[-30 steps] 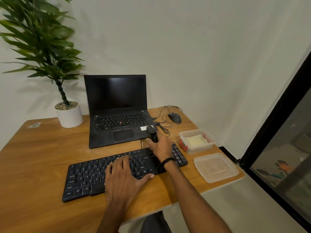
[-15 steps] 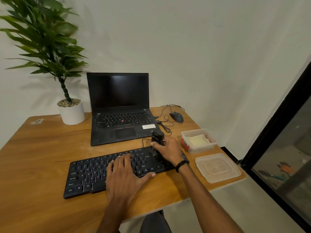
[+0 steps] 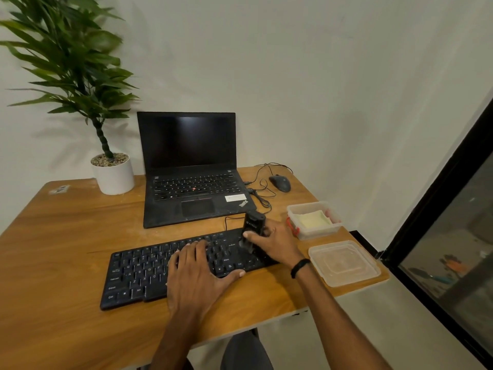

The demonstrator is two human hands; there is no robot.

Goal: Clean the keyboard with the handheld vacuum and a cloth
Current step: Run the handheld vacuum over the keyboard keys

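At the far left, a green plant point(image 3: 72, 65) stands in a white pot point(image 3: 113, 178) at the back of the wooden surface point(image 3: 53, 236). Just to the right of the pot there is an open black laptop point(image 3: 192, 188), and its screen is dark. In front of the laptop lies the black keyboard point(image 3: 141, 276), a little turned, near the front edge of the surface.

The left hand point(image 3: 197, 273) lies flat on the middle keys. Its fingers are straight and close together, the thumb is spread to the right, and it holds nothing. To its right, the small black handheld vacuum point(image 3: 253, 225) stands almost upright over the right part of the keyboard with its lower end down at the keys. This part is blurred, so I cannot tell if it touches them. The right hand point(image 3: 277, 244) grips the vacuum from the right side, with the thumb across the front of the body. A black band point(image 3: 300, 267) is on this wrist.

Behind, to the right of the laptop, a dark mouse point(image 3: 280, 182) rests beside a loose cable point(image 3: 260, 193). Further right, a clear plastic box point(image 3: 298, 209) holds the pale yellow cloth point(image 3: 314, 219). In front of the box, a clear lid point(image 3: 344, 263) lies flat near the corner of the surface.
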